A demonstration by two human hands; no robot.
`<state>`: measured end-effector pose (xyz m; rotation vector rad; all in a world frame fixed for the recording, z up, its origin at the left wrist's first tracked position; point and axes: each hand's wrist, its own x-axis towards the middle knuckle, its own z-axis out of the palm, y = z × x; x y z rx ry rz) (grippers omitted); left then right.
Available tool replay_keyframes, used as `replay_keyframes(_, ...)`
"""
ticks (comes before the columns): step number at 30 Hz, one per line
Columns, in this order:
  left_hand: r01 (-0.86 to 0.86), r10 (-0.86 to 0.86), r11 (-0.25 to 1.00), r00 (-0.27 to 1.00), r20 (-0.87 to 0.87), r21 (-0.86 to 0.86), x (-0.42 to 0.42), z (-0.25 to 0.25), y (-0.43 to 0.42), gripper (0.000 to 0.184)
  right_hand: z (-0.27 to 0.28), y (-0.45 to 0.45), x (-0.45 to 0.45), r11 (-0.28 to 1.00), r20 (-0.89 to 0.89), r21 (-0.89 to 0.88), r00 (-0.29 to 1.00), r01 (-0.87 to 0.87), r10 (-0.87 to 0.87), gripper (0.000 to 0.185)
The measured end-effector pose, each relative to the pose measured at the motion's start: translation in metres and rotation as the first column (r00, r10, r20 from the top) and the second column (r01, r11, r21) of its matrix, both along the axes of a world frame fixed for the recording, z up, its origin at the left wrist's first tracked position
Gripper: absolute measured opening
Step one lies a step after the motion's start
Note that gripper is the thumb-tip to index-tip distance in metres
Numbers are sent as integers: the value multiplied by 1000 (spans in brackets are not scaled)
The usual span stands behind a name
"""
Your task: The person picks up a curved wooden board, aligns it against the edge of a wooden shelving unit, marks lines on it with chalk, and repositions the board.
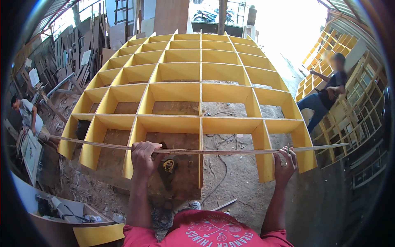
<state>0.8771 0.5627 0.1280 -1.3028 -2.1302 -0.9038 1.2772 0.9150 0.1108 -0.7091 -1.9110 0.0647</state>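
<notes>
A long, thin plywood strip [230,152] spans the near side of a large yellow wooden grid frame [230,124], seen almost edge-on. My left hand [144,157] is closed around the strip left of the middle. Toward the strip's right part, my right hand [285,161] grips it with fingers bent over the edge. Both ends of the strip reach past the sides of the grid. Interlocking yellow panels form the grid's open cells. Whether the strip is seated in the panel ends cannot be made out.
A person [327,90] stands at the right beside another yellow grid [308,84]. Another person [29,115] bends over a panel at the left. Wood offcuts [84,45] lean behind. A cable [225,168] lies on the floor; a box of items [94,206] is near left.
</notes>
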Motion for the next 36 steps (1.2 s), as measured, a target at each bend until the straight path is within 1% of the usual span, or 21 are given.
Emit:
replay_keyframes(9, -7, 7, 1000, 1000, 0, -2, 2, 1, 3, 48, 0, 2, -2, 1000, -50, -4, 999, -14, 14, 27)
replay_keyframes(15, -19, 20, 1000, 1000, 6, -5, 5, 2, 3, 52, 4, -1, -2, 1000, -47, 1, 999, -23, 23, 26)
replay_keyframes(26, -24, 23, 1000, 1000, -12, -9, 9, 1, 5, 53, 0, 6, 1, 999, -54, 20, 998, -40, 41, 29)
replay_keyframes(28, -22, 21, 1000, 1000, -15, -18, 7, 5, 7, 54, 2, 9, 4, 999, -31, 21, 999, -36, 37, 30)
replay_keyframes(30, 20, -19, 1000, 999, -49, 18, 6, 10, 12, 43, 3, 14, 3, 999, -35, 23, 999, -37, 37, 31)
replay_keyframes(31, 46, -46, 995, 999, 0, 87, 4, 2, 15, 41, 1, 15, 1, 998, -58, 17, 997, -59, 59, 32)
replay_keyframes(32, 37, -43, 987, 998, 38, 154, -1, -10, 15, 38, 7, 12, -2, 998, -24, 44, 998, -54, 55, 32)
replay_keyframes(33, 39, -45, 992, 998, 45, 118, -4, -12, 13, 38, 9, 8, -8, 996, -78, 18, 993, -84, 85, 30)
replay_keyframes(34, 18, -17, 993, 1000, -13, 118, -4, -9, 12, 39, 3, 10, -6, 997, -41, 8, 996, -79, 79, 28)
replay_keyframes(35, 34, -35, 995, 999, 10, 95, -9, -13, 9, 41, 2, 13, -5, 997, -16, 29, 997, -70, 71, 26)
replay_keyframes(36, 2, 2, 998, 998, -56, 70, -8, -7, 6, 42, -18, 26, 4, 996, 12, -13, 996, -90, 90, 27)
